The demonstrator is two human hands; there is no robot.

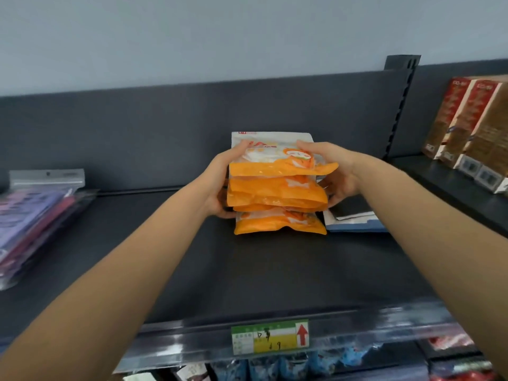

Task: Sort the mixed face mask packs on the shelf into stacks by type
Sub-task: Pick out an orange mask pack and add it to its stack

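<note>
Head view shows us the stack of orange packs [277, 188] between the two hands, in the middle of the dark shelf [247, 270]. We count about four packs in it, each with an orange lower edge and a white printed part above. The lowest pack lies flat on the shelf board. The upper ones are pressed together in the grip, and we cannot tell if they rest on the lowest one or are lifted a little.

The left hand [220, 185] grips the left side of the stack: the thumb lies on the top pack and the fingers curl under the upper packs. The right hand [335, 174] grips the right side in the same way, thumb on the top pack and fingers curled round the edge below. Both hands are closed on the packs.

Just behind the grip a white pack edge [272, 136] shows above the top pack. Just beside the right hand, on its outer side, a flat blue and white pack [354, 215] with a dark panel lies on the shelf, touching or nearly touching the stack.

Well apart from the left hand, at the far left, lies a pile of purple packs [35, 215]. Well apart from the right hand, on the next shelf bay, stand red and brown boxes [472, 125]. Below the grip, on the front rail, we see a green and yellow price label [270, 336] with a red arrow.
</note>
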